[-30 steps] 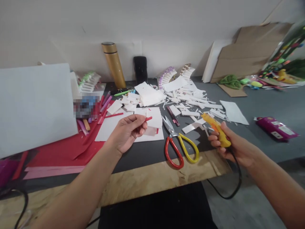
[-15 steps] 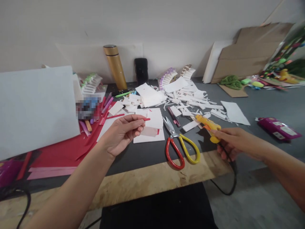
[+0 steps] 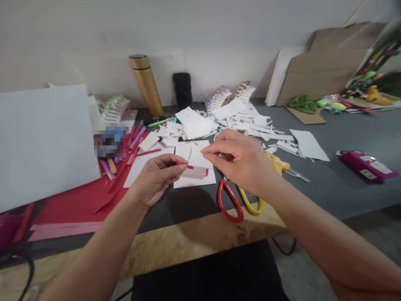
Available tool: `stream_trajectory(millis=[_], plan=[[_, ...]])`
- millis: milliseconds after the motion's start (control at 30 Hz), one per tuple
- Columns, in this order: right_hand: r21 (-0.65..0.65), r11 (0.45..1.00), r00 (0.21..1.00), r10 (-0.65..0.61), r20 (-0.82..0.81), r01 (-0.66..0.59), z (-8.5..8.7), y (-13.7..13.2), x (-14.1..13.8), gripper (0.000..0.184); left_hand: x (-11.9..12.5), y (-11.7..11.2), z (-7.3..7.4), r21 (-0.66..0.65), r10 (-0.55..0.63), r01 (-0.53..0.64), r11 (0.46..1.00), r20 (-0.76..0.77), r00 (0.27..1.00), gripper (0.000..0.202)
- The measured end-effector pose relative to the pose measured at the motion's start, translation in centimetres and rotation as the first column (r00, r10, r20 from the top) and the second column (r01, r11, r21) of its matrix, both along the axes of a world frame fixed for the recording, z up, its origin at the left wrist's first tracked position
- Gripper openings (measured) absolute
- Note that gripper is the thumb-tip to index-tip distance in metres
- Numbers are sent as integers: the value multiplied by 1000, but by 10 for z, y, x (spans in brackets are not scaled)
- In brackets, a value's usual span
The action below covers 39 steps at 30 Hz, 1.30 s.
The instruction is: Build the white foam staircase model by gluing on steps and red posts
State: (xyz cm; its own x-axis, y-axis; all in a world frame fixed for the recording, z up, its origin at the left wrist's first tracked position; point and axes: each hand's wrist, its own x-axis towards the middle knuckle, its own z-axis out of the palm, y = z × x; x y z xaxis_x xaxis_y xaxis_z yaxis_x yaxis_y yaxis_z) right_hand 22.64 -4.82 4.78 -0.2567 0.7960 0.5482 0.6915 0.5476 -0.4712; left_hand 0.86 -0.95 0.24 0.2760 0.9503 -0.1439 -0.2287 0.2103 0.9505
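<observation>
Moved: the right hand (image 3: 244, 161) has let go of the yellow plastic hot-glue gun (image 3: 278, 162) and swung left across the table. It was out at the right edge half a second ago and is now at the middle.
Glue gun: it now lies on its side on the dark grey table top (image 3: 328, 184), just behind the right wrist. Its body is partly hidden by the hand, and the metal tip points right.
Left hand: the left hand (image 3: 155, 182) has barely shifted, a touch lower and nearer the body. Its thumb and forefinger are pinched on the thin red paper strip (image 3: 184, 164).
Strip, look: it is very narrow, bright red and short. Only a small length shows past the fingertips, lying nearly level and pointing right.
Strip, place: it is held in the air above the white square card sheets (image 3: 194, 182), in front of the body and left of the right hand's fingertips.
Right hand fingers: they are stretched out and close together, with the thumb tucked under. The tips are near the free end of the strip but apart from it, and nothing shows between them.
Scissors: the large scissors with one red and one yellow loop handle (image 3: 230, 205) lie flat under the right wrist, blades hidden by the hand.
Around: a big red paper sheet (image 3: 78, 200) lies left of the left forearm, and a bare wooden table edge (image 3: 194, 238) runs below both arms.
</observation>
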Motion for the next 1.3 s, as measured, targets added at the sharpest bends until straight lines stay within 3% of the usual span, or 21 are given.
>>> stream_trajectory(millis=[200,367,533,733,900,1067,1167,1300], plan=[[-375,918,985,78,-155,-132,-7,26,-17,14,1,-3,-5,77,-43,48,996,-55,998,20],[-441,882,974,80,-212,-168,-15,27,-18,14,3,-3,-7,136,-50,60,989,-77,996,18],[-459,869,970,88,-225,-185,-15,24,-20,17,4,-4,-7,113,-24,27,993,-32,999,20],[-425,878,957,111,-267,-221,-17,23,-21,13,3,-3,-10,-28,-60,63,998,91,994,22],[-378,899,959,131,-250,-221,-19,25,-18,13,6,-2,-13,16,-1,-1,1000,96,995,23],[-146,984,994,104,42,-97,-16,25,2,12,3,4,-24,173,102,-102,980,8,995,20],[-24,989,958,147,247,-146,-24,26,14,20,2,6,-32,178,130,-124,976,-17,991,20],[20,981,915,174,364,-195,-43,29,17,23,1,5,-35,268,138,-111,957,-83,987,17]])
